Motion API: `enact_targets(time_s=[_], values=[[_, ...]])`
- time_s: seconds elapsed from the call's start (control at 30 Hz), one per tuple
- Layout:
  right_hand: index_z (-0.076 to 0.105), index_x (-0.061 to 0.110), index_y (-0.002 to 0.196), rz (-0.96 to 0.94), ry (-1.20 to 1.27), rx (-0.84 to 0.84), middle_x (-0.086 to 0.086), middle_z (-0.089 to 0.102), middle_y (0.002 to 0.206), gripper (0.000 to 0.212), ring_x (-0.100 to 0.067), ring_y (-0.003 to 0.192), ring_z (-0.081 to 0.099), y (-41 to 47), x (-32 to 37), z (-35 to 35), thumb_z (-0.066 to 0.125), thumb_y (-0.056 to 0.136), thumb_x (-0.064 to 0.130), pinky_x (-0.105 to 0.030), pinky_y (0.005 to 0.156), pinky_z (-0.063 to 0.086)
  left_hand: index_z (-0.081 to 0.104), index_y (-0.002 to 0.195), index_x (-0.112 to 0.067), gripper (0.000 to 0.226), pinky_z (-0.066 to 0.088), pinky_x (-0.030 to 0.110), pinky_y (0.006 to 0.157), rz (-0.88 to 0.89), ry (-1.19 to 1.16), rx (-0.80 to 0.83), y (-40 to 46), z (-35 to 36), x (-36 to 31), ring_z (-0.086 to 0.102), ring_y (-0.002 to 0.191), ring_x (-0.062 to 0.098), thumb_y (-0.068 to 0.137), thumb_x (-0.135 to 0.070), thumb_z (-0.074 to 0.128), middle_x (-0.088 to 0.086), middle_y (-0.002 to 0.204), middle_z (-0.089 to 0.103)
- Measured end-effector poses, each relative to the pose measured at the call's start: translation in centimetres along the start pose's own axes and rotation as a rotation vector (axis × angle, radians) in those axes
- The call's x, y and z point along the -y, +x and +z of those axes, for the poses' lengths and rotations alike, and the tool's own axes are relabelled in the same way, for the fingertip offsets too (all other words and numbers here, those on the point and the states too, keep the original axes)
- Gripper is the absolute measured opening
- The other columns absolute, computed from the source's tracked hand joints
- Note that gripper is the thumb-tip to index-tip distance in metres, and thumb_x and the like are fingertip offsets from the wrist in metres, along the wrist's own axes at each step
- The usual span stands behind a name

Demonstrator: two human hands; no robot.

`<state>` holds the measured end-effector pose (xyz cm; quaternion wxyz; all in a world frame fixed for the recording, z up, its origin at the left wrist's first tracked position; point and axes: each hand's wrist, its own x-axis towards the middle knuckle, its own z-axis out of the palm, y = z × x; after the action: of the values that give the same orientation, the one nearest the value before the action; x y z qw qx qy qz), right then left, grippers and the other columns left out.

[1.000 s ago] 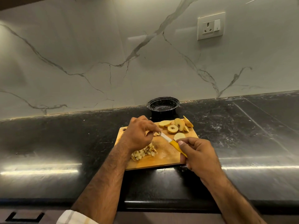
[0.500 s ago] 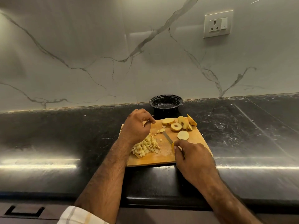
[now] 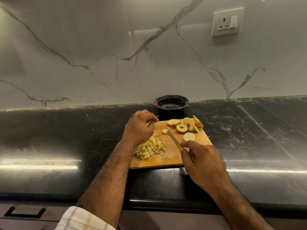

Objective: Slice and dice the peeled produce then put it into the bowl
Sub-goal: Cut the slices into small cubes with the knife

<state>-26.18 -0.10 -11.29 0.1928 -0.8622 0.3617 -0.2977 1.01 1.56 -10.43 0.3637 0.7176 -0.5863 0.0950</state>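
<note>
A wooden cutting board [image 3: 172, 160] lies on the black counter. A heap of pale diced pieces [image 3: 150, 147] sits at its left. Round peeled slices [image 3: 181, 127] lie along its far edge, one more slice [image 3: 188, 136] nearer me, and a small bit [image 3: 165, 131] by the knife tip. My right hand [image 3: 201, 161] grips the yellow-handled knife [image 3: 173, 139], its blade lying flat on the board and pointing away. My left hand [image 3: 139, 127] hovers over the board's far left corner with fingers curled, holding nothing I can see. The black bowl [image 3: 171, 101] stands behind the board.
The black stone counter [image 3: 66, 138] stretches wide on both sides of the board. A marble backsplash rises behind it with a wall socket [image 3: 227, 22] at upper right. A drawer handle [image 3: 25, 212] shows below the counter's front edge at left.
My left hand has let go of the piece it held at the blade and drawn back to the far left. The right hand lowered the knife onto the board. The diced heap now shows.
</note>
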Motion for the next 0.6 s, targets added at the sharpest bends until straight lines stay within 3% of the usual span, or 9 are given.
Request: enact_targets(time_s=[0.2, 0.4, 0.5, 0.6], values=[[0.061, 0.040, 0.134, -0.053, -0.012, 0.143, 0.016, 0.056, 0.075, 0.033, -0.004, 0.075, 0.054, -1.0, 0.4, 0.0, 0.052, 0.103, 0.049, -0.024, 0.063, 0.043, 0.077, 0.108, -0.028, 0.013, 0.055, 0.031, 0.082, -0.062, 0.058, 0.198, 1.0, 0.5, -2.3, 0.060, 0.093, 0.005, 0.097, -0.031, 0.071, -0.014, 0.100, 0.066], [0.057, 0.036, 0.141, 0.068, -0.045, 0.033, 0.013, 0.067, 0.088, 0.040, -0.007, 0.076, 0.057, -0.4, -0.4, -0.1, 0.051, 0.103, 0.048, -0.024, 0.064, 0.043, 0.076, 0.101, -0.029, 0.011, 0.054, 0.023, 0.079, -0.198, 0.070, 0.480, 3.0, 1.4, -4.0, 0.065, 0.096, 0.005, 0.091, -0.031, 0.081, -0.014, 0.103, 0.068], [0.055, 0.035, 0.140, 0.087, -0.086, 0.072, 0.007, 0.069, 0.101, 0.041, -0.010, 0.086, 0.056, -0.3, -0.3, 0.1, 0.049, 0.102, 0.051, -0.029, 0.071, 0.045, 0.075, 0.103, -0.028, 0.012, 0.055, 0.024, 0.080, -0.203, 0.111, 0.508, 3.7, 2.0, -4.2, 0.064, 0.096, 0.006, 0.092, -0.030, 0.080, -0.011, 0.105, 0.068], [0.058, 0.033, 0.126, 0.102, -0.161, 0.134, 0.005, 0.068, 0.105, 0.034, -0.015, 0.091, 0.057, -0.2, -0.2, 0.3, 0.046, 0.101, 0.053, -0.036, 0.079, 0.052, 0.066, 0.107, -0.031, 0.011, 0.050, 0.024, 0.073, -0.154, 0.164, 0.444, 3.5, 2.2, -4.3, 0.061, 0.091, 0.009, 0.097, -0.028, 0.070, -0.009, 0.102, 0.063]])
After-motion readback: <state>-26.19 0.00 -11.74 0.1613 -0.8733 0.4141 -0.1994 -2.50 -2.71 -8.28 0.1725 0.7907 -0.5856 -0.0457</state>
